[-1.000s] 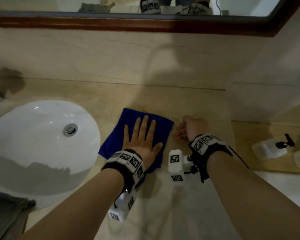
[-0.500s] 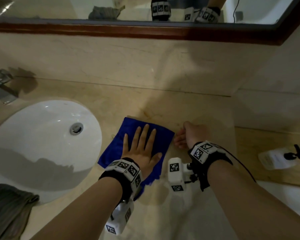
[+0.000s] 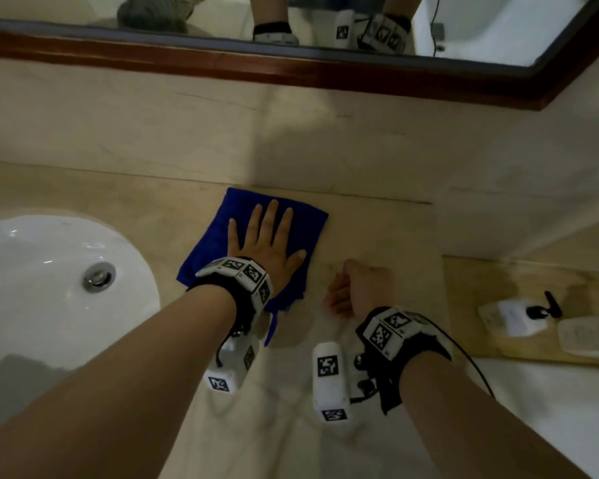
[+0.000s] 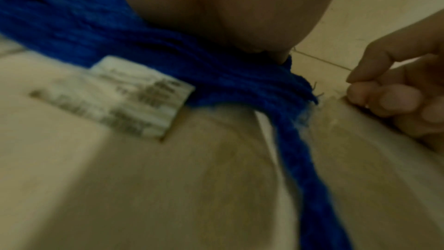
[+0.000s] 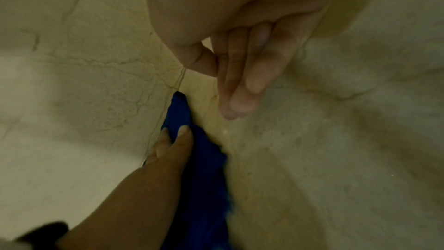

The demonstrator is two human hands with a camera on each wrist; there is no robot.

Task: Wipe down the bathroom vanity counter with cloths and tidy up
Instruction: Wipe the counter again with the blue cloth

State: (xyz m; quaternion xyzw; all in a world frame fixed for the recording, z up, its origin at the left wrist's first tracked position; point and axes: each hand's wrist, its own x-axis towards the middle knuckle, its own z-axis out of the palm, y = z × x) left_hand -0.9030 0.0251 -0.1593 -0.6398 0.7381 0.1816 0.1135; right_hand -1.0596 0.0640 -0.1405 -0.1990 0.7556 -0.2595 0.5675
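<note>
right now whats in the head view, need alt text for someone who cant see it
A left hand presses flat on a blue cloth on a beige vanity counter, beside a white sink. The right hand rests loosely curled on the counter.

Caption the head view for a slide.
Left hand presses a blue cloth flat on the counter beside the sink; right hand rests curled nearby.

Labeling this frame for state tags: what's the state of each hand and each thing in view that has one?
left hand: fingers straight, pressing flat on the blue cloth
right hand: fingers loosely curled, holds nothing, resting on the counter
blue cloth: folded, flat on the counter, tag sticking out
sink: no standing water visible
pump bottle: lying on its side
</note>
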